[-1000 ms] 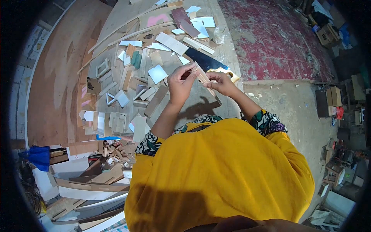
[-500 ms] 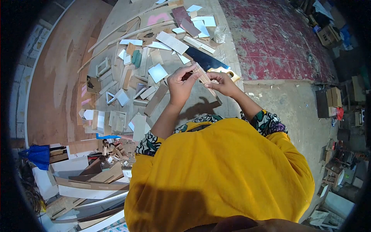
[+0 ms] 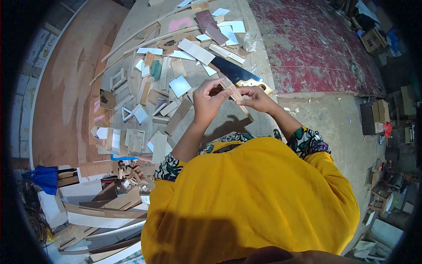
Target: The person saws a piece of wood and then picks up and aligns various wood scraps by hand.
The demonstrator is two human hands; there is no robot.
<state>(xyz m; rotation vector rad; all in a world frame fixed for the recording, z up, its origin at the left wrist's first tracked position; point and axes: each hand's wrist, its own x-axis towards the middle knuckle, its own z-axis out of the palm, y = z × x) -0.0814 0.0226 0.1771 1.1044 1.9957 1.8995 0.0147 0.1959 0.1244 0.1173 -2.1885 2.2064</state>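
Observation:
Between both hands is a narrow wooden strip (image 3: 233, 91), slanting from upper left to lower right above the table. My left hand (image 3: 209, 102) is closed on its upper part, thumb lying along the near face. My right hand (image 3: 258, 100) pinches it around the middle, with the lower end sticking out below. Just beyond the strip lies a hand saw (image 3: 234, 71), its dark toothed blade pointing away to the left and its pale handle (image 3: 255, 83) near my right hand. Parts of my left fingers are hidden behind the strip.
The plywood table (image 3: 259, 57) bears many wood offcuts, small white-faced boards (image 3: 180, 86), little frames (image 3: 118, 80) and a green block (image 3: 156, 69). Long thin strips (image 3: 162, 38) lie at the back left. Boards and scraps (image 3: 101, 220) pile up at lower left.
My left thumb has shifted down along the strip, and my right hand has moved slightly down and right. More of the saw's handle shows. Both hands still hold the strip.

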